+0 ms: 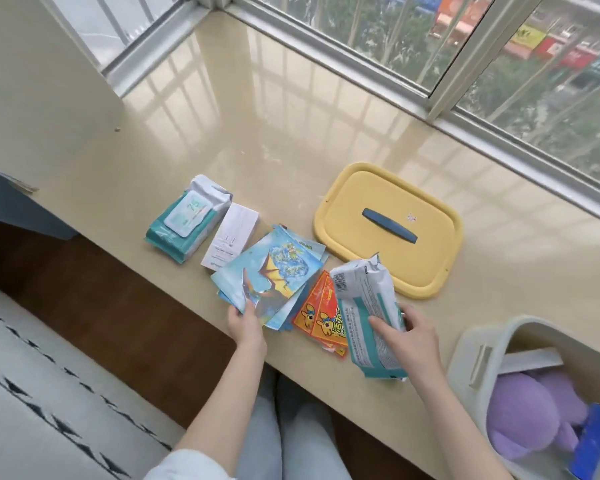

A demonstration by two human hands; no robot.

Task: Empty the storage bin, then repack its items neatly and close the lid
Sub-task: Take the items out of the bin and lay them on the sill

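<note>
The open storage bin (471,344) stands at the lower right of the sill; inside lie a purple plush toy (523,410), a blue item (594,438) and a white flat piece. Its yellow lid (430,209) with a dark blue handle lies flat behind my hands. My right hand (409,337) grips a teal-and-white wipes pack (368,306), lifted and tilted over the sill. My left hand (245,322) pinches the near corner of a fanned stack of blue picture packets (274,271). Orange-red sachets (321,313) lie between my hands.
A second wipes pack (187,216) and a white box (231,237) lie at the left on the beige sill (257,116). Windows run along the back and right. A dark floor and a patterned rug are below the sill's front edge.
</note>
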